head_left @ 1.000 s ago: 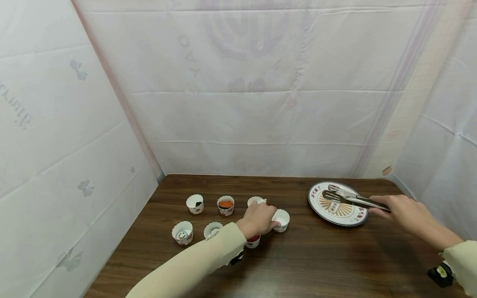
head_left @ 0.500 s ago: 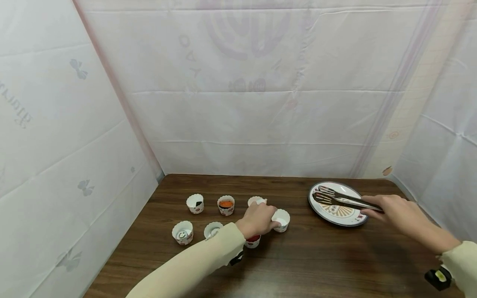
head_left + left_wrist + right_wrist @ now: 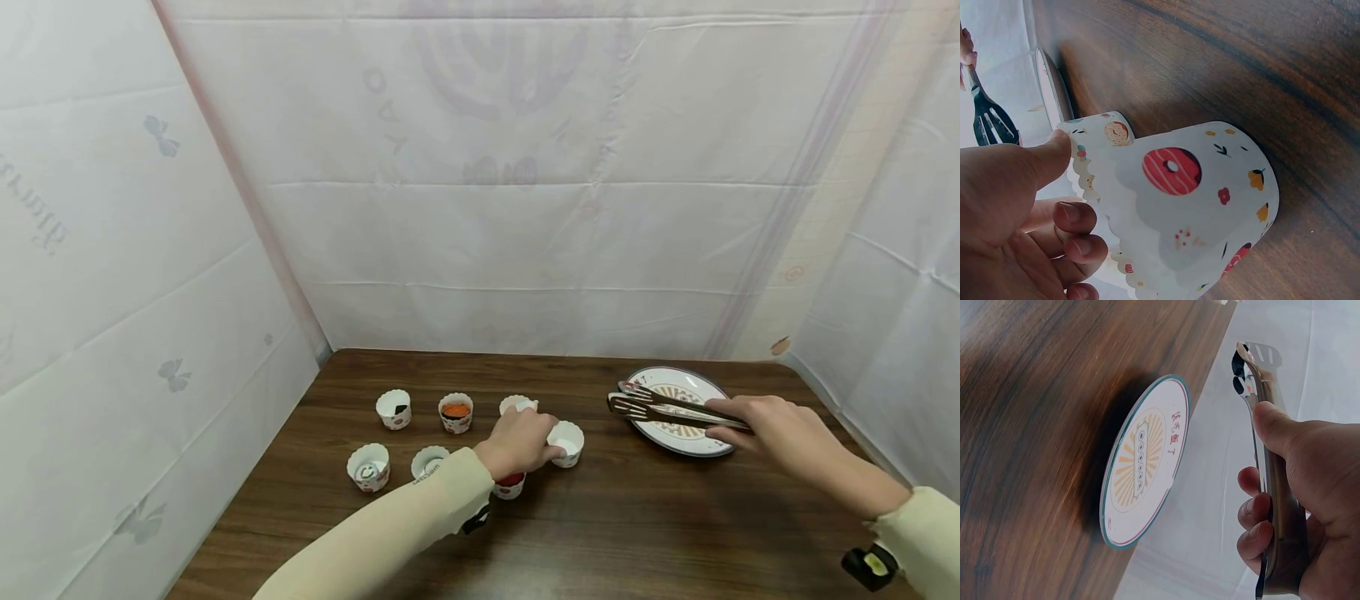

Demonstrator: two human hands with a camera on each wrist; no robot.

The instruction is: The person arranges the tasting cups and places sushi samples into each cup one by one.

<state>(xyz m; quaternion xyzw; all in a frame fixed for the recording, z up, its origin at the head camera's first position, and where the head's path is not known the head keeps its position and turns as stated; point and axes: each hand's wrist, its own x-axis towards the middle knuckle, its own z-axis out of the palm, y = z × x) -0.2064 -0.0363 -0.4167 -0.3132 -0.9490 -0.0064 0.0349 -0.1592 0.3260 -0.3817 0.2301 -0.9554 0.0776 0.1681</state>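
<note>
My left hand point(image 3: 517, 442) reaches over a group of white paper baking cups. Its thumb and index finger are at the left rim of the rightmost cup point(image 3: 567, 443), pinching it; the other fingers curl in below the thumb. Close by the left hand stands a printed cup point(image 3: 1204, 187) with something red inside, partly covered by the wrist in the head view. My right hand point(image 3: 780, 437) grips metal tongs point(image 3: 675, 408) with slotted ends. The tongs are held over the left part of a round plate point(image 3: 686, 450), their tips past its left rim.
More baking cups stand left of the left hand: one with orange-red contents point(image 3: 455, 414), one with a black piece point(image 3: 393, 410), and one with a pale ring-shaped piece point(image 3: 368, 468). White sheets point(image 3: 480, 250) hang behind and beside the brown wooden table point(image 3: 600, 533).
The tongs and my right hand have moved left across the plate, bringing the tong tips beyond its left rim. My left hand and the cups have stayed in place.
</note>
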